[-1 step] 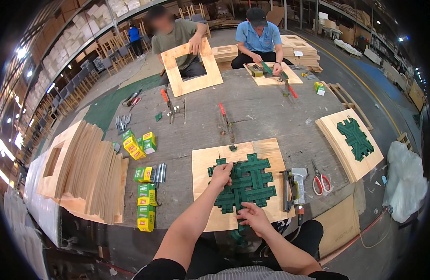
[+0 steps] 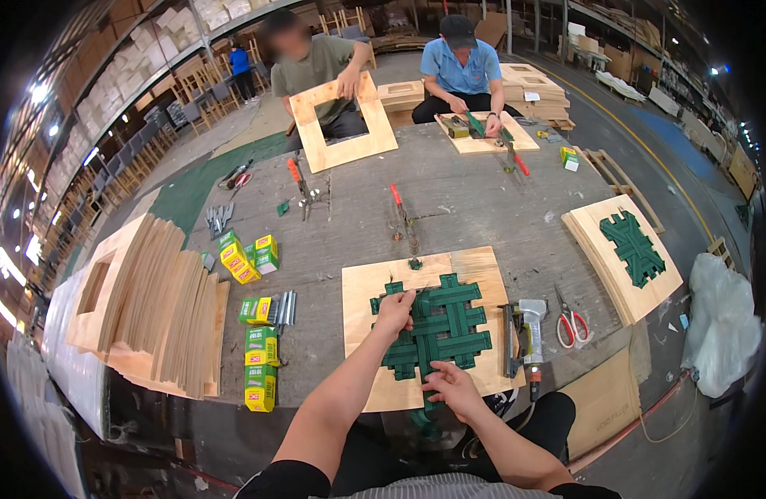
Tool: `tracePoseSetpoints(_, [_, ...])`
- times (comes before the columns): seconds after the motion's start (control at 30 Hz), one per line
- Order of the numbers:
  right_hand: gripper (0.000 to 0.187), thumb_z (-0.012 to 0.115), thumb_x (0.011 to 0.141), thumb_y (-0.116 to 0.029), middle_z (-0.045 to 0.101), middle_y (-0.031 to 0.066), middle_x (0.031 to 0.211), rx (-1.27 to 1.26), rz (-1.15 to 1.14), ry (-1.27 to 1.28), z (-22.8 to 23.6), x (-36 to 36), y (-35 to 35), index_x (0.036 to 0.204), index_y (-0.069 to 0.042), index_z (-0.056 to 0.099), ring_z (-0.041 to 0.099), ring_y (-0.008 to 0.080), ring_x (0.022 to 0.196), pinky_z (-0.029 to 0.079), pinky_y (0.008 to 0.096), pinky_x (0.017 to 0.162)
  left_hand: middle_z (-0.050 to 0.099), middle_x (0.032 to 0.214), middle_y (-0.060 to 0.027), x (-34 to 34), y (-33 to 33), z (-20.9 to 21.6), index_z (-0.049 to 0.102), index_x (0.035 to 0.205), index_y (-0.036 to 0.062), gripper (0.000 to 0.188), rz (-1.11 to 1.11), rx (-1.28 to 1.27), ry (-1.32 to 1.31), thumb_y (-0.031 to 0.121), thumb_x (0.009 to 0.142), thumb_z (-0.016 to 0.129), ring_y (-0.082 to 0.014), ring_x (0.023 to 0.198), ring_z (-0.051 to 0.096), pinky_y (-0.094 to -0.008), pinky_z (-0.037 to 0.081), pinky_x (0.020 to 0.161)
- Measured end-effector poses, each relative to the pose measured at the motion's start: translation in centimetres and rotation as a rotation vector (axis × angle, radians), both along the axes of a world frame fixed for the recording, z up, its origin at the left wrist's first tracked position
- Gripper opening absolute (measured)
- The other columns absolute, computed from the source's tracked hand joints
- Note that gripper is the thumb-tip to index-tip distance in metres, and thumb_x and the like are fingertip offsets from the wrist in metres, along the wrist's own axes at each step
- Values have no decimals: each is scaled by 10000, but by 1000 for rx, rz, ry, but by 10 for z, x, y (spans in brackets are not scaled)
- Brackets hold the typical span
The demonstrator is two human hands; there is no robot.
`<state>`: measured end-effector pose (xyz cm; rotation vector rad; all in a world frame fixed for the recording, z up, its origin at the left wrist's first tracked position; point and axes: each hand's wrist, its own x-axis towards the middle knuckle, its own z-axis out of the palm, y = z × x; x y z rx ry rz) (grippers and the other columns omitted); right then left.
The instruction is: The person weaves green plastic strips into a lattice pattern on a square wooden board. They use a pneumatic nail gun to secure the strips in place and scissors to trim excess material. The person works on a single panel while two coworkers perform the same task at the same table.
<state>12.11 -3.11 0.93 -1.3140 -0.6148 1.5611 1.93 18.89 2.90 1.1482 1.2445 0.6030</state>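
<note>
A plywood panel [image 2: 362, 274] lies at the near edge of the table, with dark green webbing straps [image 2: 449, 320] woven crosswise over its middle. My left hand [image 2: 395, 313] pinches a strap at the left of the weave, its fingers closed. At the near side, the thumb and fingertips of my right hand [image 2: 454, 391] are on a lengthwise strap. That strap's loose end [image 2: 425, 424] hangs past the panel's near edge. A toggle clamp [image 2: 405, 220] with a red handle stands at the panel's far edge. Beside the panel, on the right, lies a staple gun [image 2: 533, 333].
Red-handled scissors [image 2: 573, 326] lie right of the staple gun. Green-yellow boxes [image 2: 260, 388] and staple strips stand left, beside stacked plywood frames [image 2: 142, 308]. Another webbed panel [image 2: 628, 249] tops a stack at right. Across the table, one person holds a frame [image 2: 345, 150]; another handles green strap.
</note>
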Motion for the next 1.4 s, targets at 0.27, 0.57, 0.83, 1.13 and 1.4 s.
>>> tracePoseSetpoints(0.27, [320, 695, 963, -116, 697, 65, 859, 176, -339, -384, 25, 26, 114, 1251, 15, 642, 670, 136, 621, 513, 279, 517, 674, 850, -49, -14, -6, 1, 712, 1135, -9, 427, -47, 38, -78, 400, 1038, 636, -121, 625, 613, -296, 571, 591])
tracePoseSetpoints(0.57, [94, 658, 986, -87, 634, 33, 773, 374, -144, -632, 28, 39, 157, 958, -2, 629, 614, 116, 616, 497, 290, 586, 668, 932, -2, -17, -23, 7, 647, 1253, 41, 326, -37, 229, -297, 279, 1031, 672, -108, 746, 660, -268, 545, 705])
tracePoseSetpoints(0.83, [60, 654, 990, -68, 637, 20, 834, 560, -199, -736, 27, 42, 144, 974, -24, 617, 593, 88, 728, 490, 266, 665, 670, 864, 4, -4, -26, 27, 680, 1003, 71, 201, 89, 24, -378, 271, 1010, 701, -135, 747, 682, -273, 537, 716])
tracePoseSetpoints(1.13, [117, 701, 931, -64, 711, 138, 966, 787, -226, -973, 46, 35, 136, 1040, -32, 672, 704, 294, 843, 554, 364, 743, 667, 807, -20, -7, -18, 31, 681, 950, 35, 252, 92, -27, -270, 279, 997, 716, -130, 657, 658, -264, 521, 599])
tracePoseSetpoints(1.4, [97, 712, 912, -65, 664, 133, 952, 755, -205, -1081, 43, 46, 133, 1001, -41, 683, 678, 335, 859, 543, 409, 740, 701, 990, -65, -3, -35, 35, 682, 1020, 25, 190, 47, 671, 73, 191, 949, 742, -170, 736, 681, -313, 556, 671])
